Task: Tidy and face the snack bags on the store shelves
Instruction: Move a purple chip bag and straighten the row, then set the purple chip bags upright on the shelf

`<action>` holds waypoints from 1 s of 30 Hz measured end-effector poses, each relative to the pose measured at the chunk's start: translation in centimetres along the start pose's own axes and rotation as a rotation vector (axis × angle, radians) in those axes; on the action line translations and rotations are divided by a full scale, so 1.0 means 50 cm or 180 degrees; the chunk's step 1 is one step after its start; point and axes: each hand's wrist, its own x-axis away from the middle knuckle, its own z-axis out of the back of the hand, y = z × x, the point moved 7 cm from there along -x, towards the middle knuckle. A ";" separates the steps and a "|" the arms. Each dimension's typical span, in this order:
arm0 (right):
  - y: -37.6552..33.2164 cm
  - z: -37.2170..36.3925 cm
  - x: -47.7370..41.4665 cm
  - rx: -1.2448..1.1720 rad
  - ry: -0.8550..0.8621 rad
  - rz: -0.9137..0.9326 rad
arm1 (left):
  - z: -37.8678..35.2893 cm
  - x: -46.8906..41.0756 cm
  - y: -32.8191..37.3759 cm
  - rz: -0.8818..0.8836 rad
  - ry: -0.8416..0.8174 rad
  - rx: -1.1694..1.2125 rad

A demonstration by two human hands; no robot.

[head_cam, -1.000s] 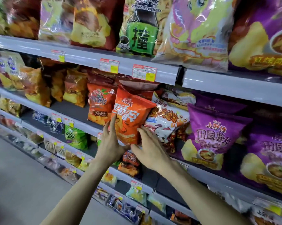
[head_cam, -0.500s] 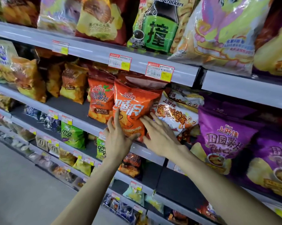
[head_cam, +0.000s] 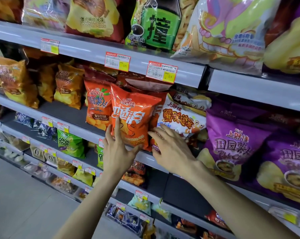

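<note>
An orange snack bag (head_cam: 133,116) stands upright at the front of the middle shelf (head_cam: 71,128), facing out. My left hand (head_cam: 118,152) cups its lower left corner, with the fingers on the front face and the thumb under the bottom edge. My right hand (head_cam: 171,150) is spread open by the bag's lower right edge. Its fingertips lie over a second orange bag (head_cam: 154,118) behind and a white bag (head_cam: 178,118). An orange tomato-flavour bag (head_cam: 97,107) stands just left.
Purple bags (head_cam: 235,142) fill the shelf to the right. Yellow and orange bags (head_cam: 68,87) stand farther left with a bare gap beside them. Large bags (head_cam: 156,25) sit on the shelf above, price tags (head_cam: 161,71) on its lip. Lower shelves hold green onion-ring bags (head_cam: 68,142).
The orange bag has gone from in front of the shelf back onto it, upright. My right hand has come off its lower edge and spread open. The view has moved closer.
</note>
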 end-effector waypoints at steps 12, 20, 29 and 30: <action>-0.003 0.010 0.131 -0.0469 0.0177 -0.0156 | 0.018 0.111 0.054 -0.0198 -0.0563 -0.0571; 0.080 0.041 0.306 -0.0550 0.0131 -0.0518 | -0.038 0.205 0.237 -0.0611 -0.1228 -0.0886; 0.274 0.125 0.525 -0.0358 0.0407 -0.1218 | -0.183 0.322 0.493 -0.1343 -0.1512 -0.0798; 0.302 0.132 0.548 -0.0276 0.0483 -0.1323 | -0.202 0.335 0.520 -0.1386 -0.1531 -0.0774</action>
